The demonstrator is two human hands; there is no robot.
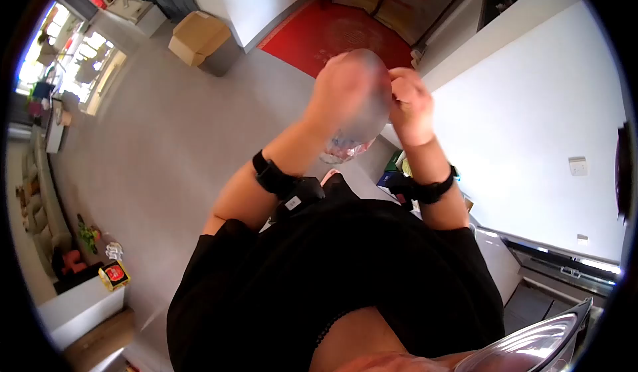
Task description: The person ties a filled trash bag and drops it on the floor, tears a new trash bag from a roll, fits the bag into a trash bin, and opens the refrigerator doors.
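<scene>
A translucent grey, rounded thing (373, 116), smeared by motion, is held up between my two raised hands; its exact kind cannot be made out. My left hand (342, 86) is closed at its left side, blurred, with part of the fingers seen through the grey sheet. At its right edge my right hand (412, 99) is closed, fingertips pinched against it. Just below hangs or lies crinkled clear plastic (345, 147) with coloured bits showing through. Whether it joins the grey thing is hidden. Both wrists wear black straps.
An open cardboard box (199, 38) stands on the grey floor ahead left, near a red mat (302, 36) by a door. Boxes (392, 173) sit below my right forearm, along a white wall (525, 113). A sofa (43, 199) lies far left, a yellow-and-red packet (114, 276) lower left.
</scene>
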